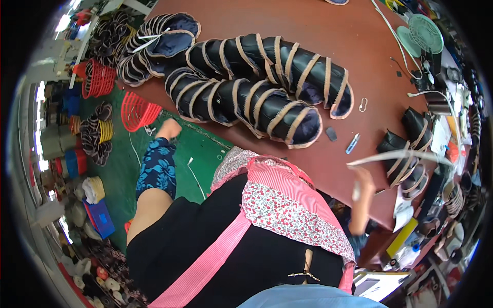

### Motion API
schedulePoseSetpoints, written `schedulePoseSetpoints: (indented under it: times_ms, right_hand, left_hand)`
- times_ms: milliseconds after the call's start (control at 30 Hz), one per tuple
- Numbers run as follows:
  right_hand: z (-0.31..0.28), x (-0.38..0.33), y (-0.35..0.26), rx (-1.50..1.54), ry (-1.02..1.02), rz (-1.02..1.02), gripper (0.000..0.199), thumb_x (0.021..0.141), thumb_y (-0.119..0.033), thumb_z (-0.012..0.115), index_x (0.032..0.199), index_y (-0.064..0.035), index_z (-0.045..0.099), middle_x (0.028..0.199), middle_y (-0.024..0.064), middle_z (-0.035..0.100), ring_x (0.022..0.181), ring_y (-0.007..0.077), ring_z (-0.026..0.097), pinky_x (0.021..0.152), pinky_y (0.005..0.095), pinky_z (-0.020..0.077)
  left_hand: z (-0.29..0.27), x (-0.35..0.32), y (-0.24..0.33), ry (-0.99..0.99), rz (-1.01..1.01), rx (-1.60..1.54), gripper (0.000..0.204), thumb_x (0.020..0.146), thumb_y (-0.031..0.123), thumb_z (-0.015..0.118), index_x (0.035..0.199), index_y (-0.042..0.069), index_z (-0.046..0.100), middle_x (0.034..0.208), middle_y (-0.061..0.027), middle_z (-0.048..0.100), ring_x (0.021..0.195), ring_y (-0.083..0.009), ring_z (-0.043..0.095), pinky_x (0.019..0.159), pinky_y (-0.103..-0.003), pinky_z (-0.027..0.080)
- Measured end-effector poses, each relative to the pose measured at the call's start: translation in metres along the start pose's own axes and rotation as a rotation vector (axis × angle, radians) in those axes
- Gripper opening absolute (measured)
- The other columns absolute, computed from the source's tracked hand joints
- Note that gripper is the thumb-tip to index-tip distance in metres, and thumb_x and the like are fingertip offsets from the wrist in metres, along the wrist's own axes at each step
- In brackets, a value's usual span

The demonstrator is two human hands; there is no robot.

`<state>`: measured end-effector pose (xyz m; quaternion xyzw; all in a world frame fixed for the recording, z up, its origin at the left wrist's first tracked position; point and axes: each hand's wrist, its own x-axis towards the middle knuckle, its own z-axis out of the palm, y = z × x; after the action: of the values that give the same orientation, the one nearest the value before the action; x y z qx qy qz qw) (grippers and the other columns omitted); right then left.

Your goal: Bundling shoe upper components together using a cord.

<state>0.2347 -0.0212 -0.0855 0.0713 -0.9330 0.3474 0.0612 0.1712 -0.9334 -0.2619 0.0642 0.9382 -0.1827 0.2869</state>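
My left hand (170,128) is off the table's left edge, beside a red basket (137,110); its fingers are too foreshortened to read. At the right front of the table, my right hand (363,186) has its fingers closed at the end of a white strip (405,154), which arches away to the right. Two long rows of nested black shoe uppers, the far row (233,56) and the near row (246,105), lie across the table, with tan edges and dark fuzzy lining. At the far left, more uppers (177,42) are bundled with a white tie (149,41).
On the brown table (375,66) lie a blue-handled cutter (352,143), a dark scrap (331,134) and a small cord loop (363,104). More black uppers (405,151) sit at the right. A green fan (425,34) stands at the far right. Another red basket (100,79) stands left.
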Motion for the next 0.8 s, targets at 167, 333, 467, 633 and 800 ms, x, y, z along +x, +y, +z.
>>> schedulePoseSetpoints:
  times_ms: [167, 333, 467, 633, 800]
  right_hand:
    - [0.206, 0.069, -0.028, 0.325, -0.105, 0.207, 0.018, 0.095, -0.007, 0.074, 0.11, -0.0001, 0.08, 0.103, 0.0167, 0.079, 0.093, 0.0331, 0.076, 0.084, 0.0439, 0.0584]
    - [0.341, 0.095, 0.038, 1.338, -0.177, 0.782, 0.055, 0.109, -0.014, 0.062, 0.161, -0.0013, 0.049, 0.156, 0.0165, 0.062, 0.14, 0.0286, 0.062, 0.12, 0.0399, 0.0491]
    - [0.404, 0.14, 0.02, 1.381, -0.174, 0.893, 0.052, 0.111, -0.018, 0.061, 0.159, -0.0013, 0.051, 0.152, 0.0166, 0.064, 0.137, 0.0277, 0.063, 0.118, 0.0389, 0.0504]
    - [0.427, 0.173, 0.017, 1.455, -0.251, 0.961, 0.049, 0.113, -0.023, 0.059, 0.156, -0.0013, 0.054, 0.145, 0.0169, 0.067, 0.132, 0.0264, 0.066, 0.115, 0.0372, 0.0525]
    - [0.457, 0.203, 0.03, 1.579, -0.279, 1.011, 0.047, 0.115, -0.029, 0.057, 0.153, -0.0013, 0.057, 0.139, 0.0172, 0.07, 0.128, 0.025, 0.069, 0.112, 0.0356, 0.0547]
  left_hand:
    - [-0.069, 0.099, -0.096, 0.672, -0.482, -0.838, 0.038, 0.105, 0.035, 0.064, 0.12, 0.003, 0.078, 0.116, -0.0254, 0.079, 0.114, -0.0461, 0.074, 0.1, -0.054, 0.058]
    - [-0.195, 0.177, -0.06, 0.933, -0.002, -0.79, 0.036, 0.103, 0.023, 0.078, 0.132, 0.003, 0.074, 0.124, -0.0165, 0.078, 0.114, -0.0271, 0.076, 0.1, -0.039, 0.058]
    - [-0.299, 0.118, 0.059, 0.393, 0.596, -0.936, 0.074, 0.085, 0.027, 0.094, 0.149, 0.006, 0.063, 0.141, -0.0142, 0.071, 0.133, -0.0306, 0.065, 0.116, -0.043, 0.049]
    - [-0.28, 0.147, 0.146, 0.126, 0.766, -0.544, 0.135, 0.062, 0.031, 0.104, 0.168, 0.002, 0.027, 0.14, -0.031, 0.062, 0.128, -0.0486, 0.061, 0.118, -0.058, 0.044]
    - [-0.264, 0.129, 0.165, 0.375, 0.805, -0.508, 0.121, 0.061, 0.017, 0.101, 0.164, 0.008, 0.038, 0.13, -0.0195, 0.061, 0.127, -0.039, 0.061, 0.121, -0.059, 0.041]
